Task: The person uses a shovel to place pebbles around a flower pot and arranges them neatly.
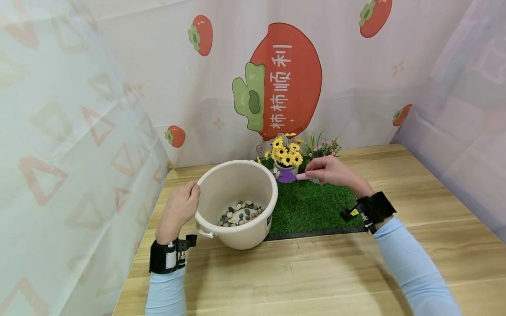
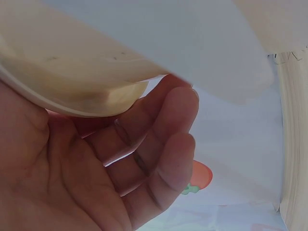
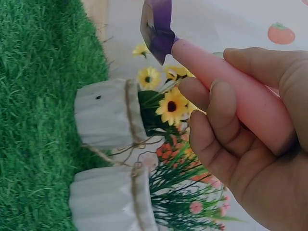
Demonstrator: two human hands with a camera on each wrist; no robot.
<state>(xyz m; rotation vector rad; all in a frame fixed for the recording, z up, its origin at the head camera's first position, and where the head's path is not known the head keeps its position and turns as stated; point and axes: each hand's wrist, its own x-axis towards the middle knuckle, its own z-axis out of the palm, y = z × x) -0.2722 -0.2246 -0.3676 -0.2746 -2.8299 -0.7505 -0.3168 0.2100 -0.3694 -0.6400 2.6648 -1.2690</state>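
Note:
My left hand (image 1: pixel 179 208) grips the left rim of a cream bucket (image 1: pixel 245 237), which leans so its mouth shows. Pebbles (image 1: pixel 239 214) lie on the bucket's floor. In the left wrist view the fingers (image 2: pixel 168 159) curl by the bucket's rim (image 2: pixel 91 114). My right hand (image 1: pixel 330 170) holds a small garden trowel (image 1: pixel 287 176) by its pink handle (image 3: pixel 236 89). Its purple blade points left, beside the bucket's right rim and above the artificial grass. A few pale stones (image 1: pixel 276 172) show at the blade's tip.
A green turf mat (image 1: pixel 316 206) lies right of the bucket on the wooden table (image 1: pixel 308 272). Behind the trowel stand a white pot (image 3: pixel 106 113) of yellow flowers (image 1: pixel 286 153) and another white pot (image 3: pixel 110 199) of pink flowers (image 1: pixel 326 148). Printed curtains enclose the back and sides.

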